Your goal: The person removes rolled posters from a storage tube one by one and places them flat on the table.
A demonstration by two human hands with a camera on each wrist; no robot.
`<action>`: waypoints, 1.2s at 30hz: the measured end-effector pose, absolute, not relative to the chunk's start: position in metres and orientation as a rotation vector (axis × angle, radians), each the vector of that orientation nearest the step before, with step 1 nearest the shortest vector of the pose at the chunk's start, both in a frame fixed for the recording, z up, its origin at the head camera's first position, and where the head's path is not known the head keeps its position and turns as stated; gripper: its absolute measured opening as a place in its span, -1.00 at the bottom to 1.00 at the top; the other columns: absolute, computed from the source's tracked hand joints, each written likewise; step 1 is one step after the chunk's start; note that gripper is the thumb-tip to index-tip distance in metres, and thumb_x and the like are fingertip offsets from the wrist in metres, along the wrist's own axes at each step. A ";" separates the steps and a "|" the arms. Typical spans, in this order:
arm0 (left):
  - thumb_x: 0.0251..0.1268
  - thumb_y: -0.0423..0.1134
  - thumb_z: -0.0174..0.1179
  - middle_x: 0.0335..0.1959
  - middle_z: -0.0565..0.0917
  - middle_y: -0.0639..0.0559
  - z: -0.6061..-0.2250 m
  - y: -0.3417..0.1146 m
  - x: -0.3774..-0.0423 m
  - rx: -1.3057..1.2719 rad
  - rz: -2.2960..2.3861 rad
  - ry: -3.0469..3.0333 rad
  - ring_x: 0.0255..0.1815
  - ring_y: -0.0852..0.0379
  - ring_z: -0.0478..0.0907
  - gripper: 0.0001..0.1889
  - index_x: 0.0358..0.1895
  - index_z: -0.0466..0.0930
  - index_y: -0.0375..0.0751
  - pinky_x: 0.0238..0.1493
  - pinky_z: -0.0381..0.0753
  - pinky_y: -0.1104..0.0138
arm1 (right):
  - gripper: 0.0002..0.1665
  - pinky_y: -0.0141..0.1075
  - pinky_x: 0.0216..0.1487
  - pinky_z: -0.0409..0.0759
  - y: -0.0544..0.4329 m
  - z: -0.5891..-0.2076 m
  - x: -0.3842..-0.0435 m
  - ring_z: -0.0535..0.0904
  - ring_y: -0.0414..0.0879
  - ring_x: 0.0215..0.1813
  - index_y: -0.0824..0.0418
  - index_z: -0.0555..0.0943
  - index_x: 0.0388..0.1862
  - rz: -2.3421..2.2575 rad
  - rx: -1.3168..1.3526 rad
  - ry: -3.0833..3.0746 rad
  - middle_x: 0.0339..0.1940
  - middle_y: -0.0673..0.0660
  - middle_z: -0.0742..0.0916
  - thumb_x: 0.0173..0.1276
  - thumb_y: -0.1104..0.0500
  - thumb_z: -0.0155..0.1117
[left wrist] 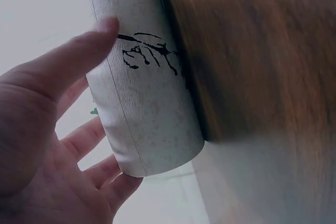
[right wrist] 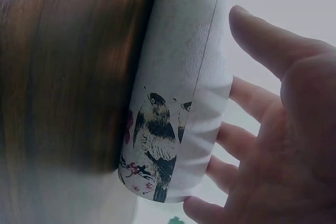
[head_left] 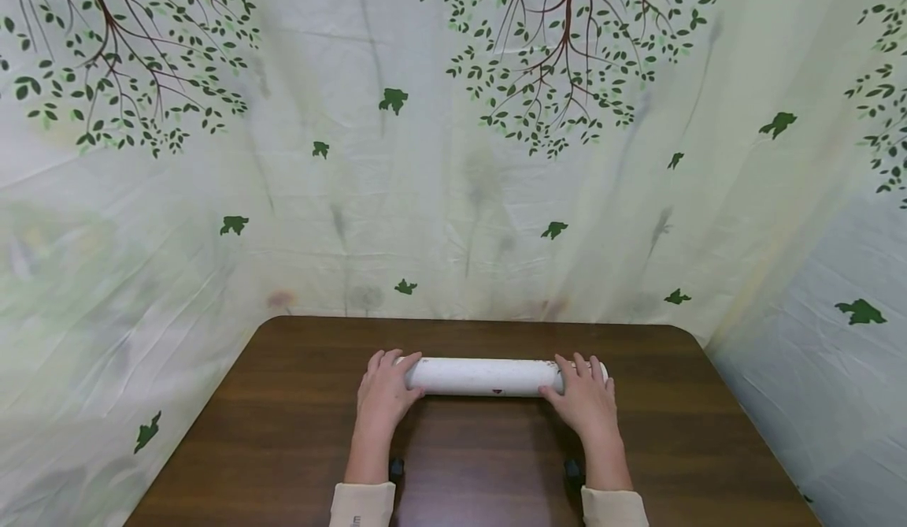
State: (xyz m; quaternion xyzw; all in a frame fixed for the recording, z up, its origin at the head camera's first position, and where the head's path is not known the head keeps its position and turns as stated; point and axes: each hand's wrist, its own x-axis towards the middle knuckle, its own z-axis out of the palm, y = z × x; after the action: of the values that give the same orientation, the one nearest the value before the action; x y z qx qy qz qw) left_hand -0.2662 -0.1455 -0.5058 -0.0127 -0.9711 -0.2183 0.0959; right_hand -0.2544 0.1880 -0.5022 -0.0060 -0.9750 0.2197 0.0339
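White roll lying crosswise on the brown table, closer to the table's far edge than to the wearer's side. At the roll's left end, the left hand loosely grasps it, thumb against the near face and fingers around the far side. At the right end, the right hand lays bent fingers along the far side; its thumb appears apart from the roll in the wrist view, and whether this hand grips cannot be told. Surface markings: black branch-like strokes near the left end; a printed bird with pink blossoms near the right end. Two pale sleeves show over the table's near part. Beyond the table's far edge hangs a leaf-patterned backdrop.
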 end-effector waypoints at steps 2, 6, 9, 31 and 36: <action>0.16 -0.15 0.60 0.40 0.58 -0.20 -0.505 -0.144 -0.266 -0.040 -0.645 -2.871 0.52 -0.32 0.33 -0.39 0.33 0.69 0.06 0.34 0.50 -0.26 | -0.16 0.54 0.58 0.00 0.189 -0.501 -0.255 0.03 0.49 0.71 0.17 0.42 0.59 0.676 -0.022 -2.995 0.65 0.44 0.37 0.46 -0.14 0.40; 0.16 -0.15 0.60 0.35 0.60 -0.19 -0.504 -0.141 -0.265 -0.037 -0.656 -2.887 0.47 -0.32 0.36 -0.42 0.31 0.70 0.08 0.31 0.52 -0.24 | -0.22 0.54 0.58 -0.01 0.192 -0.502 -0.256 0.03 0.49 0.71 0.17 0.43 0.58 0.657 -0.028 -2.997 0.65 0.45 0.36 0.50 -0.08 0.38; 0.16 -0.14 0.60 0.33 0.61 -0.18 -0.503 -0.138 -0.265 -0.028 -0.666 -2.903 0.44 -0.32 0.37 -0.42 0.30 0.71 0.09 0.31 0.51 -0.23 | -0.24 0.54 0.58 -0.02 0.196 -0.505 -0.257 0.02 0.50 0.71 0.17 0.42 0.59 0.639 -0.030 -3.008 0.66 0.45 0.35 0.52 -0.05 0.36; 0.03 -0.11 0.67 0.07 0.68 -0.17 -0.486 -0.123 -0.249 0.036 -0.579 -2.956 0.10 -0.32 0.48 -0.47 0.14 0.77 0.09 0.06 0.60 -0.16 | -0.24 0.52 0.60 -0.08 0.214 -0.510 -0.262 -0.06 0.48 0.74 0.13 0.38 0.63 0.653 0.058 -3.064 0.71 0.44 0.26 0.56 -0.06 0.31; 0.04 -0.08 0.66 0.06 0.69 -0.18 -0.483 -0.120 -0.247 0.036 -0.544 -2.984 0.05 -0.30 0.49 -0.47 0.15 0.76 0.09 0.01 0.62 -0.14 | -0.25 0.52 0.60 -0.09 0.215 -0.509 -0.262 -0.08 0.48 0.74 0.14 0.38 0.63 0.660 0.066 -3.067 0.71 0.44 0.25 0.56 -0.03 0.30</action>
State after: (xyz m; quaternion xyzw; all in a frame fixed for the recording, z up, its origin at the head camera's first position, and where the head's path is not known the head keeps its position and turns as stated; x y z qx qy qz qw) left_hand -0.2468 -0.1200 -0.4831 0.0119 -0.9823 -0.1789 0.0539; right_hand -0.2621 0.2151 -0.5093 0.0211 -0.9774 0.2104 0.0019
